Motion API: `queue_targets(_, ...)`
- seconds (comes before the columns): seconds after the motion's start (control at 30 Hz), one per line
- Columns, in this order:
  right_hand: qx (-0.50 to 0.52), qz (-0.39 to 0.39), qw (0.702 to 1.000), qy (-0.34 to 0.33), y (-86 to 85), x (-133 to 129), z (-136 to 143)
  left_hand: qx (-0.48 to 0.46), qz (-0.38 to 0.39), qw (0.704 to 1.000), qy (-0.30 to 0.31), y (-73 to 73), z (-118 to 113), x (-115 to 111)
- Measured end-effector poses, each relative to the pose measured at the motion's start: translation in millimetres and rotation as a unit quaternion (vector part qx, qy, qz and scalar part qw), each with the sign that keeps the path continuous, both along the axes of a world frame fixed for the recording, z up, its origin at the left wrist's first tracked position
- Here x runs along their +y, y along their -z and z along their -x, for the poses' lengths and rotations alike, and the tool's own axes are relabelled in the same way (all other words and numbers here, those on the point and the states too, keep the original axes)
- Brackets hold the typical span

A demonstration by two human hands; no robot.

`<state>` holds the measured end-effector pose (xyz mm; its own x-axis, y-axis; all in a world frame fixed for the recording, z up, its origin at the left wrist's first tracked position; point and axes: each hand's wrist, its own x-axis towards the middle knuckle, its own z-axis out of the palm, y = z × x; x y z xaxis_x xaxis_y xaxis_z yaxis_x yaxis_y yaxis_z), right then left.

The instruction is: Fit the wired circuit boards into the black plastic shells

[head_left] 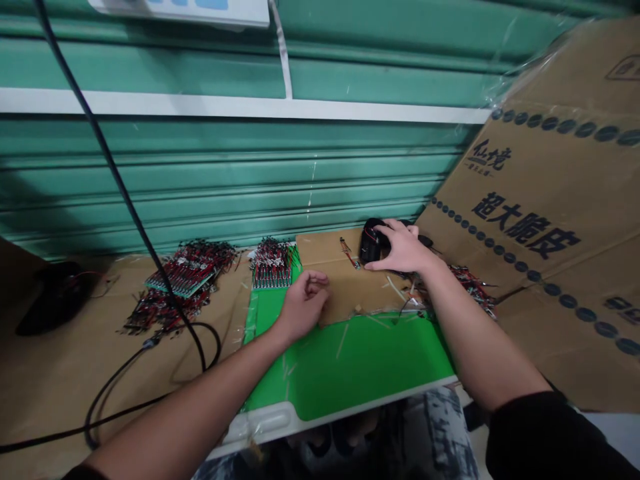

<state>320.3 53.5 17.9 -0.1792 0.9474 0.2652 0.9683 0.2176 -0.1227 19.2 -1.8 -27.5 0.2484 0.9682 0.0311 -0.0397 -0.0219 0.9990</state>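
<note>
At the back of the work surface, my right hand (403, 248) has its thumb and fingers around a rounded black plastic housing (370, 243) with a thin red wire on it. Other dark parts behind that hand are partly hidden. My left hand (305, 303) hovers by the left edge of a cardboard sheet (350, 293), fingers loosely curled, thumb a little apart, nothing visible in it. Between the hands and farther back lies a small wired part (350, 253) with red and black leads.
Wired circuit boards (273, 263) stand at the green board's (370, 360) back left corner. More wired boards (183, 280) are piled farther left, near a black cable (130, 200). A large carton (540, 220) rises at right, a green shutter (200, 167) behind.
</note>
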Motion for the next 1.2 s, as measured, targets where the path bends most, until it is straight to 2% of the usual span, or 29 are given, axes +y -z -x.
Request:
queue_targets(0.17, -0.031, 0.022, 0.999, -0.009, 6.3, 4.4, 0.8, 0.017, -0.008, 1.0, 0.01, 2.0, 1.0, 0.3)
queue_targets(0.37, 0.011, 0.034, 0.999, -0.005, -8.8, -2.7, -13.0, 0.03, -0.012, 0.999, 0.015, 1.2, 1.0, -0.8)
queue_targets(0.43, 0.044, 0.026, 0.998, 0.033, -12.6, -1.8, -23.1, 0.034, -0.016, 0.999, 0.014, -0.3, 0.6, -1.8)
queue_targets(0.5, 0.061, 0.007, 0.993, 0.098, -12.5, 2.2, -31.1, 0.038, -0.023, 0.999, 0.015, -1.8, 0.2, -2.8)
queue_targets(0.6, 0.042, 0.014, 0.984, 0.173, -6.5, 10.9, -35.0, 0.043, -0.03, 0.998, 0.019, -3.0, -0.1, -3.7)
queue_targets(0.7, 0.024, 0.058, 0.977, 0.205, -0.3, 18.2, -32.5, 0.047, -0.035, 0.998, 0.018, -2.2, -0.1, -3.6)
queue_targets(0.8, 0.031, 0.079, 0.974, 0.209, 2.7, 22.1, -30.9, 0.052, -0.041, 0.998, 0.019, 0.1, 0.0, -2.9)
queue_targets(1.0, 0.058, 0.037, 0.973, 0.222, 5.0, 23.5, -31.5, 0.066, -0.039, 0.997, 0.023, 4.5, 0.5, -1.0)
queue_targets(1.2, 0.039, -0.018, 0.973, 0.225, 4.5, 22.6, -29.6, 0.07, -0.041, 0.996, 0.027, 3.9, 1.0, -0.9)
